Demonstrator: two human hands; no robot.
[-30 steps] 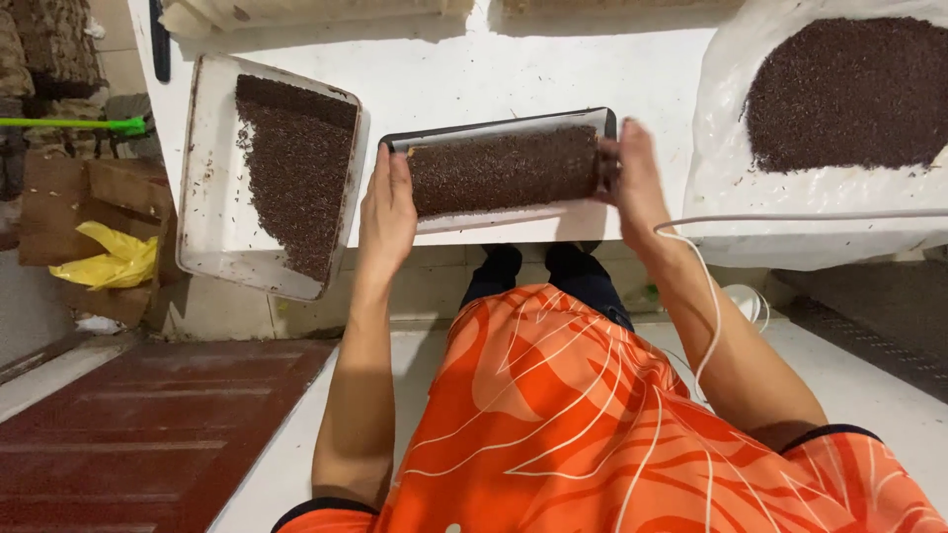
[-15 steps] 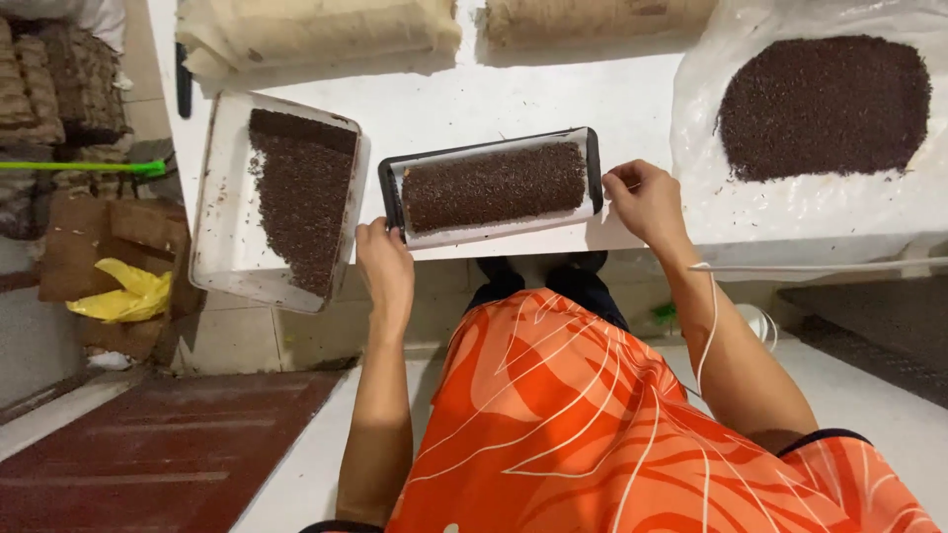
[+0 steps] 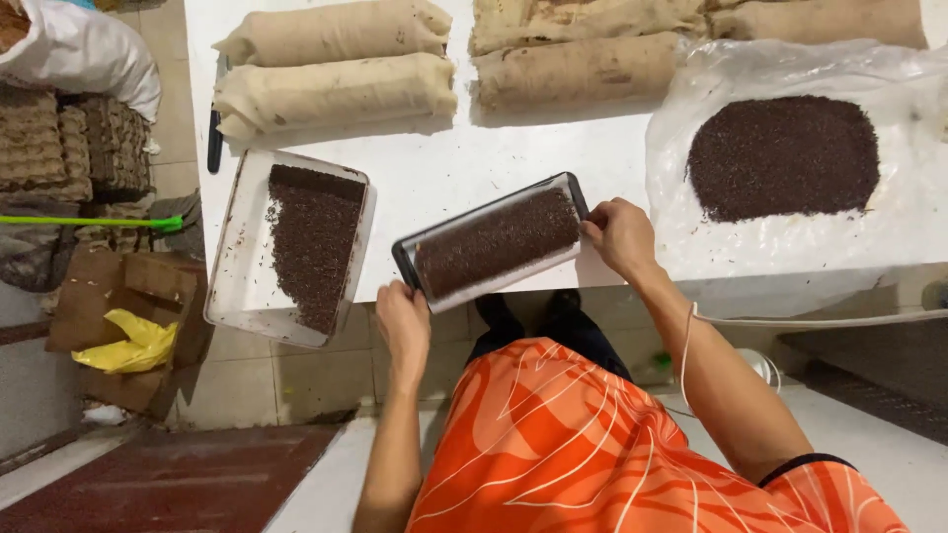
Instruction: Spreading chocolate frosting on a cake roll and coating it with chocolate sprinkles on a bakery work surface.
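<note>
Both hands grip the dark tray (image 3: 494,242) of brown granules by its short ends, left hand (image 3: 403,321) at the near corner, right hand (image 3: 617,235) at the far end, at the worktop (image 3: 474,148) edge. Keeping it level would avoid spilling.

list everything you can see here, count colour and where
dark tray: 1, black, filled with dark brown granules, tilted at table's front edge
pale tray: 1, whitish, granules along its right side, left of dark tray
plastic sheet: 1, clear, right, carrying a dark brown granule pile
cloth rolls: at least 4, beige, back of table
table: 1, white
cardboard box: 1, brown, floor left, yellow bag inside
left hand: grip on tray's near-left end
right hand: grip on tray's right end
</note>
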